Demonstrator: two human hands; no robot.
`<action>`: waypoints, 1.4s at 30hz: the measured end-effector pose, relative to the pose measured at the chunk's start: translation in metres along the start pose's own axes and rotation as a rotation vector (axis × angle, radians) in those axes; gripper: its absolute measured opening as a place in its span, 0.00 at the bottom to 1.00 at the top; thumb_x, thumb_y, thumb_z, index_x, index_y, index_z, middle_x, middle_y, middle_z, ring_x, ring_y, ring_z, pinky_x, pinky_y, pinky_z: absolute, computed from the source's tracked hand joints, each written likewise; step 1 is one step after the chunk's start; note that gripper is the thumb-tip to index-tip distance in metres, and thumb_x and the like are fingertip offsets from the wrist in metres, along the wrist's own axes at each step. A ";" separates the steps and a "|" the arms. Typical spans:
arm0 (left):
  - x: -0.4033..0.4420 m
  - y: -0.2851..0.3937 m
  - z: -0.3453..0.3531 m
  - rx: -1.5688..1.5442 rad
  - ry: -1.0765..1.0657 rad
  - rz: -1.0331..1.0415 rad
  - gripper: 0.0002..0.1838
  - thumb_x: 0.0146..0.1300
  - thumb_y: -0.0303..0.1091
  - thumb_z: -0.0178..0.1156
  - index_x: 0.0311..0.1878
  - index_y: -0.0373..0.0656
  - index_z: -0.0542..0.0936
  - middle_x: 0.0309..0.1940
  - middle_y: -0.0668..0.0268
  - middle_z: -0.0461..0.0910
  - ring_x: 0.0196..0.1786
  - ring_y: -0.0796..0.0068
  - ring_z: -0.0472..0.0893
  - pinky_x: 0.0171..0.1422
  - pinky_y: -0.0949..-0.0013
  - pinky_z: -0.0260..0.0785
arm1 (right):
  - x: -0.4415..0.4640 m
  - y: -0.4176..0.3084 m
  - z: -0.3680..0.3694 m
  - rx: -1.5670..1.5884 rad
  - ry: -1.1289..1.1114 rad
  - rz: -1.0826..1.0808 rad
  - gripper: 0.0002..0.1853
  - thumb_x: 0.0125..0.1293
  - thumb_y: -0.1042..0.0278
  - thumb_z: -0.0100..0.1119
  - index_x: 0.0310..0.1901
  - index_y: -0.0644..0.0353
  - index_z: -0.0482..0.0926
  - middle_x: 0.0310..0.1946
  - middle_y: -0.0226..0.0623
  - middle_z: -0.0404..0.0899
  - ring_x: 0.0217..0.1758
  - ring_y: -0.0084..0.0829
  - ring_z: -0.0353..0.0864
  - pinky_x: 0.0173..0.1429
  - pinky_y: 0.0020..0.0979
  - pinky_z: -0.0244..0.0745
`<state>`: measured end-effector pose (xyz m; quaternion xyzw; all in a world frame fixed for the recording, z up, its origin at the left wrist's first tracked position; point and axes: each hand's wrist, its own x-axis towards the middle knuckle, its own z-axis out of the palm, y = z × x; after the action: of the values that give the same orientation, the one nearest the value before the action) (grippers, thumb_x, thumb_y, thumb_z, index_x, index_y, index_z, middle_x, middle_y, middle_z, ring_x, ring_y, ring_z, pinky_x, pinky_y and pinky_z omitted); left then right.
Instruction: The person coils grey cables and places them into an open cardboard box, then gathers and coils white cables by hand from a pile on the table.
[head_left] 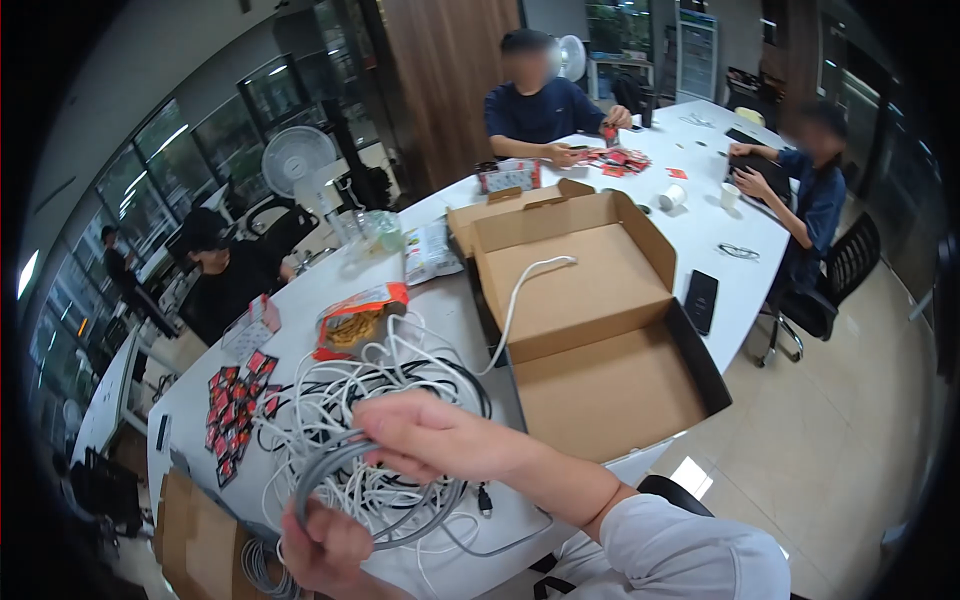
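Two hands [425, 437] [335, 548] clamp one grey cable coil [322, 466] above one cable heap [312, 408] beside one open box [610, 390].

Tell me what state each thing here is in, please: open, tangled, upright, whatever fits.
Grey cable: looped, held by left hand and right hand.
Cable pile: tangled.
Big box: open.
Snack bag: open, food showing.
Red packets: spread loosely.
Nearer white cup: upright.
Phone: lying flat.
Large fan: can't tell if running.
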<state>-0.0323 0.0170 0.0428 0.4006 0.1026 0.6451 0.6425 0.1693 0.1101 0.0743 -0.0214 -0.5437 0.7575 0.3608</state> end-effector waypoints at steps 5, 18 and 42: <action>0.004 0.000 0.011 0.284 -0.173 -0.059 0.24 0.69 0.50 0.50 0.27 0.38 0.65 0.09 0.68 0.61 0.12 0.80 0.59 0.17 0.73 0.46 | 0.002 0.002 -0.001 -0.131 0.119 -0.050 0.22 0.74 0.54 0.43 0.22 0.55 0.66 0.14 0.17 0.60 0.15 0.10 0.54 0.17 0.18 0.49; 0.010 0.012 0.003 -0.003 0.055 0.204 0.19 0.75 0.48 0.37 0.30 0.47 0.59 0.08 0.77 0.49 0.09 0.84 0.44 0.13 0.73 0.35 | 0.010 0.010 0.009 -0.552 0.201 -0.297 0.18 0.64 0.62 0.59 0.47 0.67 0.71 0.32 0.37 0.74 0.36 0.27 0.73 0.42 0.27 0.69; 0.011 0.054 -0.015 0.302 0.445 0.681 0.13 0.75 0.46 0.39 0.36 0.49 0.63 0.12 0.78 0.46 0.12 0.86 0.43 0.18 0.76 0.38 | 0.001 0.015 0.025 -1.409 -0.051 -0.248 0.06 0.59 0.69 0.59 0.38 0.57 0.82 0.23 0.35 0.74 0.25 0.39 0.76 0.28 0.37 0.70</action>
<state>-0.0808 0.0247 0.0719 0.3521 0.1940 0.8687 0.2893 0.1506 0.0885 0.0724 -0.1696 -0.9104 0.1802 0.3316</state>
